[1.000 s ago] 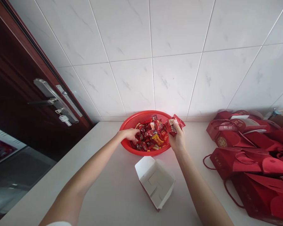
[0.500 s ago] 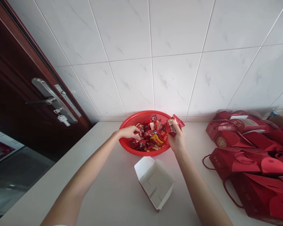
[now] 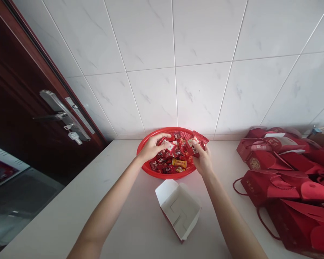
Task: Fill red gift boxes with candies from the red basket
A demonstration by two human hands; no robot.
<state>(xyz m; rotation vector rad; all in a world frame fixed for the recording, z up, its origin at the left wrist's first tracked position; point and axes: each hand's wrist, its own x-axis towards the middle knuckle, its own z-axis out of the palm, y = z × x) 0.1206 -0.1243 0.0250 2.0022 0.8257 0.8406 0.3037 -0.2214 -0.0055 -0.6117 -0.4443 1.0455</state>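
Note:
A red oval plastic basket (image 3: 148,172) holds many small wrapped candies, mostly red, with a yellow one (image 3: 179,163) near its front. Over the basket's left part, my left hand (image 3: 152,147) grips a red and white candy packet (image 3: 167,146) between thumb and fingers. My right hand (image 3: 203,156), above the basket's right rim, is closed on red candy packets (image 3: 198,141). In front of the basket stands an open box (image 3: 180,212), white inside and red outside, with its flap up; nothing lies in it.
Several red gift boxes (image 3: 275,187) with rope handles crowd the right side of the white table (image 3: 118,223). Behind is a tiled wall (image 3: 151,97). A dark red door with a handle and keys (image 3: 74,136) is at the left.
My left hand has risen slightly and moved right, lifting a red and white packet from the candies. My right hand has shifted slightly left with its packets.

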